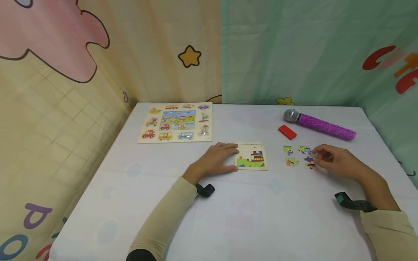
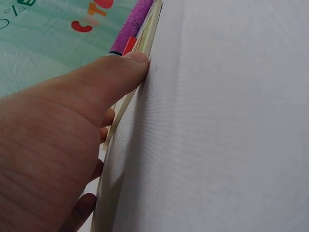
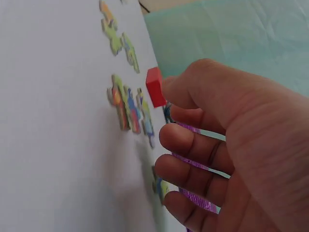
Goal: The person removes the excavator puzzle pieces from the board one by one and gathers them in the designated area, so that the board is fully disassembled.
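My left hand rests at the left side of a small puzzle board. Its fingertips touch the upper left corner and its thumb the lower left one. Part of the board shows a printed green and purple picture; the rest is pale. In the left wrist view, the thumb lies along the board's edge. Over on the right, my right hand hovers beside several loose jigsaw pieces, its fingers loosely bent. From the right wrist, I see nothing between its thumb and fingers; pieces lie beyond them.
A larger vehicle puzzle board lies at the back left. Behind the loose pieces are a red block and a microphone with a glittery purple handle. A white cloth covers the table; printed curtains hang behind it.
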The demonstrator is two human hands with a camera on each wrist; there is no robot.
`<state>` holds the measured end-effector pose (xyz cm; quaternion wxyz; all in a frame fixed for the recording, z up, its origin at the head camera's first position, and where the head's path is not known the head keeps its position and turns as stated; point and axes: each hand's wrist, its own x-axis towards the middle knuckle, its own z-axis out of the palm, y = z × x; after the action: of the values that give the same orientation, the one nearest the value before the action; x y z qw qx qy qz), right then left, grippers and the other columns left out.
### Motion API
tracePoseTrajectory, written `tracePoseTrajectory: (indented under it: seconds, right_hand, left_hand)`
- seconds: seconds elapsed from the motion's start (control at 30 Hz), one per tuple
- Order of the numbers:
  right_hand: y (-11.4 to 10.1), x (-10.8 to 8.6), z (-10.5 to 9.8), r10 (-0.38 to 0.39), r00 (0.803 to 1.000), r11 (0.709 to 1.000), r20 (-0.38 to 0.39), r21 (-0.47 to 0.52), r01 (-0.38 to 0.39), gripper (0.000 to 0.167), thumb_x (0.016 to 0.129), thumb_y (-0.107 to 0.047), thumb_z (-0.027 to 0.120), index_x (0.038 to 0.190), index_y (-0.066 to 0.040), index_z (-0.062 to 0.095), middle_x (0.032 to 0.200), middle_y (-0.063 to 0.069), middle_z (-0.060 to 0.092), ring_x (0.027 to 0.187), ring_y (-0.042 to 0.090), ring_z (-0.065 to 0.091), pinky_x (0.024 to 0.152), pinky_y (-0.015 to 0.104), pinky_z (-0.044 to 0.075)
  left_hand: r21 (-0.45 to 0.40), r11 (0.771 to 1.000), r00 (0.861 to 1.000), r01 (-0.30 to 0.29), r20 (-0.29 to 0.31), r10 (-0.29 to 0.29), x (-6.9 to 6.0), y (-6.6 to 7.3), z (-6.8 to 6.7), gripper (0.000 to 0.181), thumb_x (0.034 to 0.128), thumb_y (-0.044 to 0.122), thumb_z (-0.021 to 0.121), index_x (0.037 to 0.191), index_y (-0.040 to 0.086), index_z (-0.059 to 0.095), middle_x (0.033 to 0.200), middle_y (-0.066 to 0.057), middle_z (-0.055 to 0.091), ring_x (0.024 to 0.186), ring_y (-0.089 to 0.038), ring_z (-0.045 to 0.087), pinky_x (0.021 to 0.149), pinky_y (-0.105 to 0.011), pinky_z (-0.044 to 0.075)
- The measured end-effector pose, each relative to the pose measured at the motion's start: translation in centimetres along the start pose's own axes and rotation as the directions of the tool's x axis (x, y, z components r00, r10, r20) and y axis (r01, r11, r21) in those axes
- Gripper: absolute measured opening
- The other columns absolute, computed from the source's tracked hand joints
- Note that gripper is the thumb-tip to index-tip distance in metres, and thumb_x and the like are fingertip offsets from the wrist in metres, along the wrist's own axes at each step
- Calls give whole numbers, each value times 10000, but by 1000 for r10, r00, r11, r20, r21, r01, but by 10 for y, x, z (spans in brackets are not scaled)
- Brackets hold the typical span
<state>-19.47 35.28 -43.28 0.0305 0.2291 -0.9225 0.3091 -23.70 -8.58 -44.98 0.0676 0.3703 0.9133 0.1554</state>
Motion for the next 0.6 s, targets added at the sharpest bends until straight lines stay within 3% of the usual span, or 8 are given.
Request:
tracePoseTrajectory:
  seconds: [0.17,0.33,0.43,0.6]
  right_hand:
    - [-26,26,2,-48,999,998,25,-30,48,262,869,20,761,1110,-41,681,864,-50,608,794,83,558,722,160,485]
    - [-61,71,22,-73,987,997,141,1,74,256,912,-47,743,1160,-23,687,928,-31,643,874,156,587,800,357,537]
    - [-79,97,43,-35,967,999,251,11,33,317,923,-116,747,1220,-22,693,1003,13,651,940,207,594,836,426,536]
    - [-96,121,70,81,934,992,349,-117,-42,287,896,-146,774,1159,-34,742,1039,56,638,929,223,574,869,410,535]
  left_hand:
    - [0,1000,1000,2,-2,-2,1,1,-1,649,931,543,677,1470,214,527,1596,67,363,1411,-190,353,1096,-424,325]
    - [3,1000,1000,5,0,-5,-1,-1,-1,658,929,548,677,1473,212,523,1598,62,361,1416,-192,349,1099,-423,325]
    - [-2,1000,1000,6,-3,-6,-2,-1,-1,660,928,548,679,1473,209,524,1598,65,361,1415,-191,349,1100,-425,322]
    - [-23,1000,1000,-1,1,1,-1,-1,-2,657,934,555,665,1478,216,520,1600,75,354,1418,-181,342,1104,-423,316]
